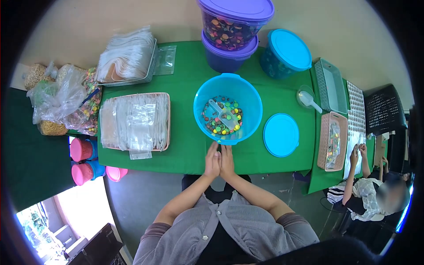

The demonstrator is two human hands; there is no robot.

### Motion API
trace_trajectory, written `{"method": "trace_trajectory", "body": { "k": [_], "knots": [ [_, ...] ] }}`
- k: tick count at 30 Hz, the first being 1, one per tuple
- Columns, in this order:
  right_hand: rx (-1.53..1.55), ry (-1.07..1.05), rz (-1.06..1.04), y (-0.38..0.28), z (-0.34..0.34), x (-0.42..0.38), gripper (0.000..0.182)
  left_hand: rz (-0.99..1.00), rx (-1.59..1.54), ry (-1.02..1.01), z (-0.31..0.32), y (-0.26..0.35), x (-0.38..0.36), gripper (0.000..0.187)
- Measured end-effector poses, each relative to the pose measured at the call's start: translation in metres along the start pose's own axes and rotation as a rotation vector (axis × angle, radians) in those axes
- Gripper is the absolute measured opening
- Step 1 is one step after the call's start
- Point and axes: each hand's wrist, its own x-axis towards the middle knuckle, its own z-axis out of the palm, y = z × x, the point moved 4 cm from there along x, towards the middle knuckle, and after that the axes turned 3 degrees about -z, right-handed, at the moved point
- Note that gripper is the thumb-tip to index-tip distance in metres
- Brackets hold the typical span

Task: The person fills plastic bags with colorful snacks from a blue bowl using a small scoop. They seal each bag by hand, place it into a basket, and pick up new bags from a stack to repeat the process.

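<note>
My left hand (212, 162) and my right hand (227, 161) meet at the palms by the front edge of the green table, fingers stretched forward and nothing visible between them. Just beyond the fingertips stands a blue tub (251, 108) with small colourful round pieces (232, 126) in it. A clear scoop (226, 118) lies on those pieces. Right of the tub is a flat blue lid (281, 135). To the left, a pink basket (168, 121) holds stacked clear plastic bags (143, 121).
Lidded purple tubs (229, 53) and a blue tub (287, 55) stand behind. A grey tray (154, 62) of bags and filled bags (66, 97) are left. A scoop in a cup (305, 97) and baskets (323, 152) are right, near another person (364, 194).
</note>
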Motion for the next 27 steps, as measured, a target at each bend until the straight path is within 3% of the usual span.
{"method": "trace_trajectory", "body": {
  "k": [3,8,11,12,14,18,27],
  "knots": [
    [0.264,-0.008,0.028,-0.013,0.005,0.015,0.039,-0.093,-0.005,0.135,-0.031,-0.005,0.011,0.045],
    [0.391,0.03,0.059,-0.006,-0.015,0.021,0.036,-0.018,0.261,0.093,-0.074,0.007,0.024,0.045],
    [0.523,-0.259,0.199,0.004,-0.022,0.019,0.037,-0.033,0.381,-0.025,-0.079,0.005,0.024,0.046],
    [0.521,-0.266,0.194,0.007,-0.02,0.02,0.037,-0.013,0.395,-0.041,-0.079,0.006,0.023,0.047],
    [0.268,-0.356,-0.044,0.001,-0.015,0.027,0.042,0.008,0.411,-0.055,-0.078,0.006,0.022,0.047],
    [0.349,-0.433,-0.161,-0.02,0.001,0.044,0.044,-0.012,0.387,0.014,-0.079,0.0,0.02,0.046],
    [0.035,-0.701,-0.517,-0.009,-0.003,0.038,0.048,-0.036,0.355,0.06,-0.083,-0.002,0.019,0.046]
  ]
}}
